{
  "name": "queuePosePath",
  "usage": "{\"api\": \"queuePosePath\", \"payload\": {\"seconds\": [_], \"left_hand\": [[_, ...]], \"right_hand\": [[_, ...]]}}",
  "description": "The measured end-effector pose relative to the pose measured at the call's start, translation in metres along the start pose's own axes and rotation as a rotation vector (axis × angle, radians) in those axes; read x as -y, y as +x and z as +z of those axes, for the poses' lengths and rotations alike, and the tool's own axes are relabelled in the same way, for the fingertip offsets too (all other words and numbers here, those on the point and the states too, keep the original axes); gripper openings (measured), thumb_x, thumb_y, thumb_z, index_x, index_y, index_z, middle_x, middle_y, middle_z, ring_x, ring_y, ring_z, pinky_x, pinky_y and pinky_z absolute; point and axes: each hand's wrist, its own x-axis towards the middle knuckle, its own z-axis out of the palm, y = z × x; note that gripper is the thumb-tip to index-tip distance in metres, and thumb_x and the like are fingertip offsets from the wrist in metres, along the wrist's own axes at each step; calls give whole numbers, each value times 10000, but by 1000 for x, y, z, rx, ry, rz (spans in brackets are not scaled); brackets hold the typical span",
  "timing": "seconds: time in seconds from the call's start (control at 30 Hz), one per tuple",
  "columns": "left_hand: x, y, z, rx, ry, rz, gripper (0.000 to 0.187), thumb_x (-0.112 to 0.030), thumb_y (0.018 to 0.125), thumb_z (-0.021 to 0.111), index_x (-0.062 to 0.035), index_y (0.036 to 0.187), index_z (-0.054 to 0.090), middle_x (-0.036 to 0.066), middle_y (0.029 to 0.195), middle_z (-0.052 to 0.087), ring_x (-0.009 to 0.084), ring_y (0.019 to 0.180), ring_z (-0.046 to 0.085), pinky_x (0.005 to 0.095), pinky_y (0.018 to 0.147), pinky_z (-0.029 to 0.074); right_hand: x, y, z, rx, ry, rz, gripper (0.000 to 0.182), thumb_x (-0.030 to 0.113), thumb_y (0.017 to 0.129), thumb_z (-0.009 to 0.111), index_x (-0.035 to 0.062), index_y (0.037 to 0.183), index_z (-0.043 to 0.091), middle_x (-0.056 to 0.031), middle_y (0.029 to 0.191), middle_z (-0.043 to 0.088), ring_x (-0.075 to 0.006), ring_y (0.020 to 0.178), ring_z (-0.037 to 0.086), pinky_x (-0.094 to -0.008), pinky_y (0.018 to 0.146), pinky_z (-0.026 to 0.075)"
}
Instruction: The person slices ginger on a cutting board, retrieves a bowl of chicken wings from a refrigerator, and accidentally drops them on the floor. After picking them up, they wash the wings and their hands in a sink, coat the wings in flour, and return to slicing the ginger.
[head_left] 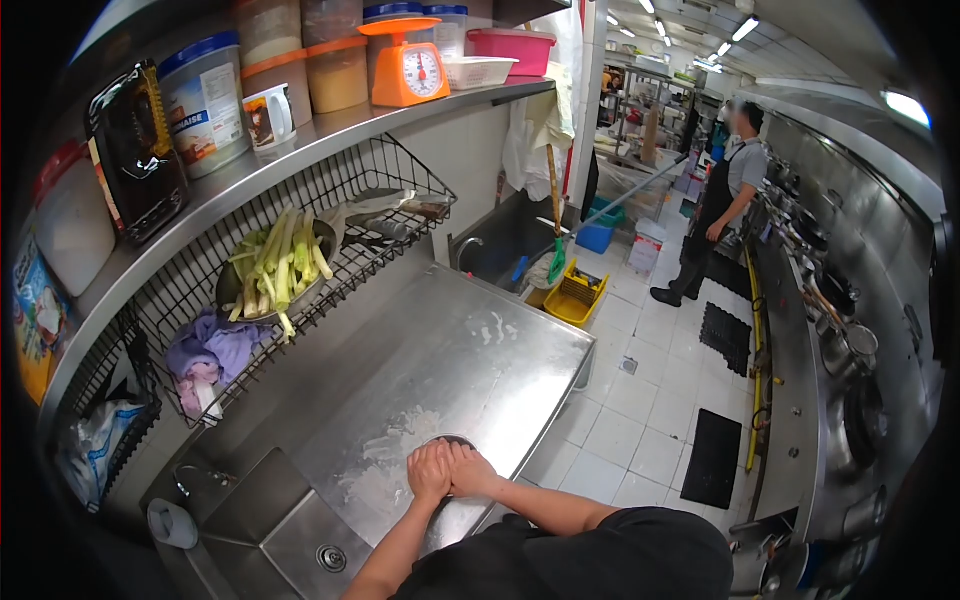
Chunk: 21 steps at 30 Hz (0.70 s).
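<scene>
**Left hand (430, 470) and right hand (472, 470) together over a bowl (449, 437)**

The hands meet side by side, fingers bunched, at the bowl on the near part of the steel counter (420, 350). They cover most of it, so "bowl" is my best reading of the dark, curved rim; I cannot tell what they grip or press inside.

It should handle as stiff and fairly light, hard to dent but apt to skid on smooth metal. The rim, held at 2 opposite sides, looks the surest hold.

White powder (392, 455) is smeared in dry, chalky streaks just beside the bowl (dusty fingers would slip more easily). The counter has a dull, brushed sheen; the sink (315, 530) is square-cornered metal. On the wire rack (405, 170), crisp green stalks (285, 262) lie near a limp, crumpled purple cloth (218, 345).
</scene>
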Motion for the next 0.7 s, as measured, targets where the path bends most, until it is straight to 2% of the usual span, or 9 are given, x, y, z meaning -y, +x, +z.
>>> {"api": "queuePosePath", "payload": {"seconds": [0.07,0.13,0.27,0.57,0.7], "left_hand": [[2,1,-1,-8,23,-1,299,-265,1025,492,-86,1125,710,115,1088,717,324,1039,638,460,946,450],[-2,1,-3,-15,16,9,297,-266,1026,491,-89,1125,708,117,1086,717,325,1038,637,464,947,448],[-5,2,-7,11,8,2,294,-264,1025,491,-86,1121,704,121,1088,714,328,1035,636,463,944,450],[-1,0,-2,-40,8,44,295,-258,1021,496,-73,1119,703,125,1081,712,332,1026,634,463,934,456],[1,0,0,-40,19,40,300,-258,1014,503,-72,1142,702,124,1096,710,329,1032,633,463,940,454]], "right_hand": [[0,2,0,4,20,0,956,419,780,717,-98,1497,354,-253,1369,523,-363,1220,540,-432,1008,482],[-4,1,2,-113,-63,-104,921,416,822,681,-131,1481,343,-288,1384,499,-383,1174,547,-427,989,493],[-2,1,0,-32,-29,-67,913,418,823,678,-130,1477,352,-285,1374,509,-380,1169,549,-419,989,492],[-4,0,10,-169,-95,-114,904,416,809,684,-123,1467,376,-266,1442,487,-372,1175,545,-415,1010,474],[-5,1,14,-188,-72,-90,930,447,767,713,-91,1462,408,-239,1361,539,-337,1130,563,-406,941,502]]}}
